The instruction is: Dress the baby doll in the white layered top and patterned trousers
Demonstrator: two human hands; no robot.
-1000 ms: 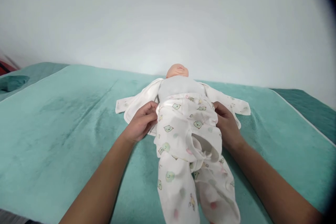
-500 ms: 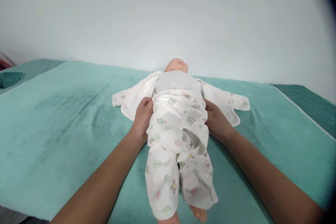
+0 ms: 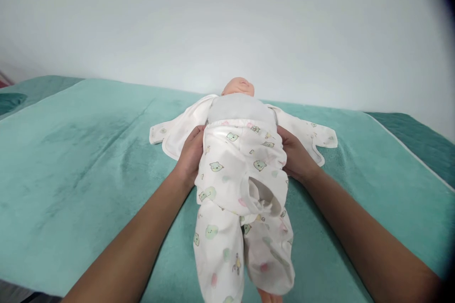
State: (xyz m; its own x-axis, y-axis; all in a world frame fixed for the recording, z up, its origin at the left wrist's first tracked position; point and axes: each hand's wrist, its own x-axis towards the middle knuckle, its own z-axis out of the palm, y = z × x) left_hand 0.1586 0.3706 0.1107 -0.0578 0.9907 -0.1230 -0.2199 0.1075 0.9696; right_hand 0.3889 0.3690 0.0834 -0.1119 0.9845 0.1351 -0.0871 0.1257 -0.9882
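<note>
A baby doll lies on its back on a teal towel, head away from me. It wears white trousers printed with small bears, and an open matching jacket is spread under it. My left hand grips the trousers' waistband at the doll's left-hand side in the picture. My right hand grips the waistband on the other side. Both hands' fingers are curled round the cloth. A bare doll foot shows below one trouser leg.
The towel covers a bed that runs to a pale wall behind the doll's head. Darker green bedding shows at the right and a dark green fold at the far left.
Both hands have drawn the trousers' waistband further up the doll's body, toward its chest. The trouser legs have shifted up and the view has tilted slightly.
</note>
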